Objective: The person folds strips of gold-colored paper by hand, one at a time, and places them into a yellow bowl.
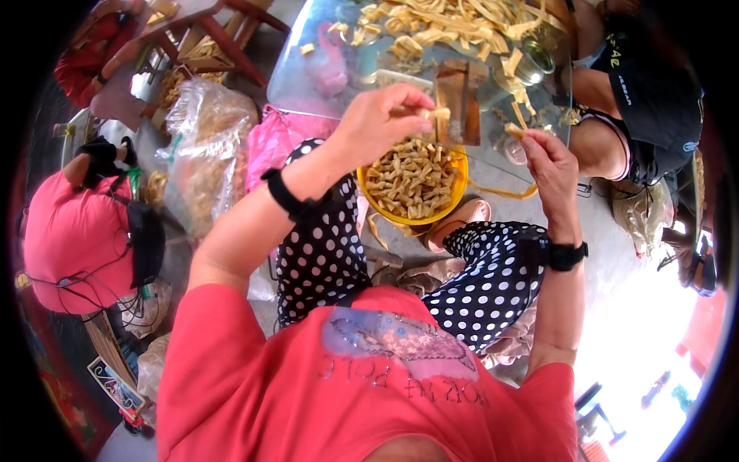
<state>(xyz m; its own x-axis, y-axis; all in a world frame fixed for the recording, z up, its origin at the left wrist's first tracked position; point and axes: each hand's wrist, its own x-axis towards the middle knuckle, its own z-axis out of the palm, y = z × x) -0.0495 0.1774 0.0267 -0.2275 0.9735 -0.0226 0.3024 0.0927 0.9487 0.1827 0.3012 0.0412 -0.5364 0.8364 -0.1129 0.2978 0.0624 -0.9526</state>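
My left hand (384,121) pinches a short, pale tan folded piece (437,113) between thumb and fingertips, above the near edge of a glass-topped table. My right hand (548,164), further right, holds a small tan piece (512,130) at its fingertips. Below and between the hands, a yellow basin (463,183) is filled with many short knotted tan pieces (411,180). A wooden block (459,101) with a groove lies on the table beside my left hand. Long tan strips (450,23) are heaped at the table's far side, and one strip hangs near my right hand.
Glass jars (536,58) stand on the glass table (300,75). Plastic bags (211,156) and a pink bag (268,147) lie to the left. A person in dark clothes (658,110) sits close on the right; a person in pink (81,242) and another in red are at left.
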